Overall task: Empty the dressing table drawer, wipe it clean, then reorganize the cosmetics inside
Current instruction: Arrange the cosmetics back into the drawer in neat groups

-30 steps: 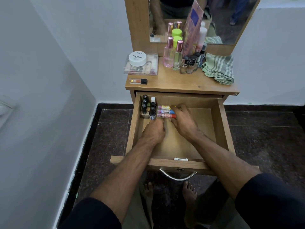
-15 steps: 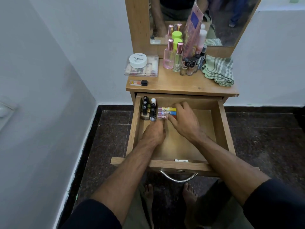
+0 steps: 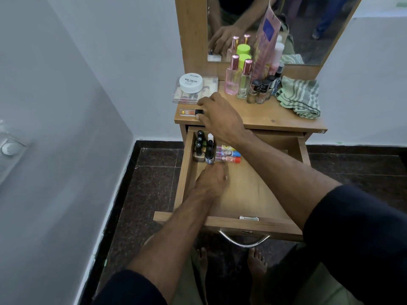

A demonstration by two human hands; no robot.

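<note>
The wooden drawer stands pulled out. In its far left corner stand several small dark-capped bottles, with three colourful tubes lying beside them. My left hand rests inside the drawer with its fingertips at the bottles and tubes. My right hand is up on the tabletop, its thumb and fingers closing round the black cap of a small orange tube that lies near the front left edge.
On the tabletop sit a clear palette case with a white nail polish jar, pink and clear perfume bottles, several small bottles and a green striped cloth. The mirror stands behind. A grey wall is close on the left.
My right hand left the tubes in the drawer and reached up to the orange tube on the tabletop. My left hand stayed in the drawer.
</note>
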